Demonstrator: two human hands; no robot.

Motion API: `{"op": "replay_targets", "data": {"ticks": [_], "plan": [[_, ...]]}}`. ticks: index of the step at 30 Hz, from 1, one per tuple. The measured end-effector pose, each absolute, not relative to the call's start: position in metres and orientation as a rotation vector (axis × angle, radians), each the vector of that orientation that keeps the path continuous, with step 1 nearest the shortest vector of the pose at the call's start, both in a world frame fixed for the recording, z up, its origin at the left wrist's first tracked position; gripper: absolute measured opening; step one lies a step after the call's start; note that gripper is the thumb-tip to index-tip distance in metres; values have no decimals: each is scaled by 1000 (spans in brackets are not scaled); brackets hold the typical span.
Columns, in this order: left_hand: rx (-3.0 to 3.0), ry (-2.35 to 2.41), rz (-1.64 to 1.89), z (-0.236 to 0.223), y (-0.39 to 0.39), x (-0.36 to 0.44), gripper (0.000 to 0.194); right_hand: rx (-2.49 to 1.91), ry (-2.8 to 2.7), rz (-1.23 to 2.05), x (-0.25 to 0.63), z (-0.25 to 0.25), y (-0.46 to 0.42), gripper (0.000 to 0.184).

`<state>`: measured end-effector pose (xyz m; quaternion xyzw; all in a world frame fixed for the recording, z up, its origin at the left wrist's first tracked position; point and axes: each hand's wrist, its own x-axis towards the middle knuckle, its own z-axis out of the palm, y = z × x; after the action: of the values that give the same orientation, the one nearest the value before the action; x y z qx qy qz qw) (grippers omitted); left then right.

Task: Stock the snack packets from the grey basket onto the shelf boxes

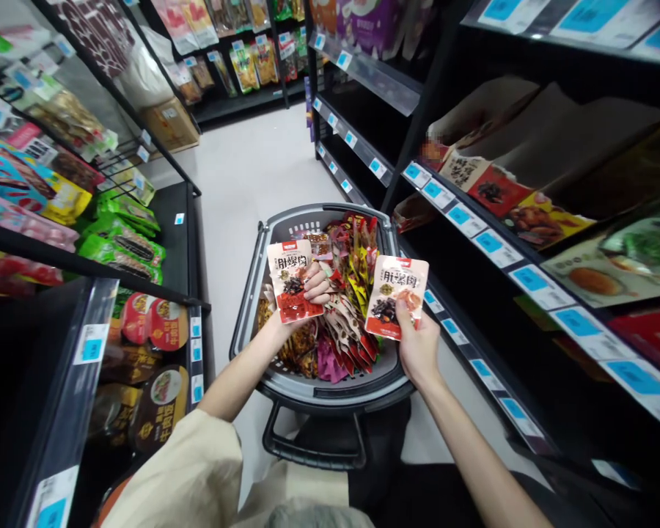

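In the head view my left hand (315, 284) is closed on a white and red snack packet (290, 282), held above the left part of a grey shopping basket (249, 304). My right hand (418, 341) pinches a matching snack packet (388, 297) over the basket's right rim, thumb on its front. Both packets face me, with dark food pictured on them. Below the hands, the basket holds several packed snack packets (346, 341) in red, white, yellow and pink. A black handle (314, 455) hangs at its near side.
On the right stands a black shelf (357, 143) with price tags and opened display boxes (489, 191). The left shelf (170, 220) carries green snack bags (124, 242) and round food tubs (162, 403). A cardboard box (170, 126) sits at the far end of the pale floor (247, 158).
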<state>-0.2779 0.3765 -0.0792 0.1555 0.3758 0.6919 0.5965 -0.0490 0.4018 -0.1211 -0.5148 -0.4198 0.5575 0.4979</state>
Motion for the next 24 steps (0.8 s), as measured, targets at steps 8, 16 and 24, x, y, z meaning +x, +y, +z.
{"op": "replay_targets", "data": {"ticks": [8, 16, 24], "plan": [[334, 849, 1559, -80, 366, -282, 40, -1262, -1088, 1297, -46, -130, 403, 59], [318, 862, 1579, -80, 368, -284, 37, -1231, -1261, 1157, -44, -119, 404, 46], [268, 894, 1636, -71, 369, -279, 25, -1090, -1194, 1298, -50, -118, 403, 45]]}}
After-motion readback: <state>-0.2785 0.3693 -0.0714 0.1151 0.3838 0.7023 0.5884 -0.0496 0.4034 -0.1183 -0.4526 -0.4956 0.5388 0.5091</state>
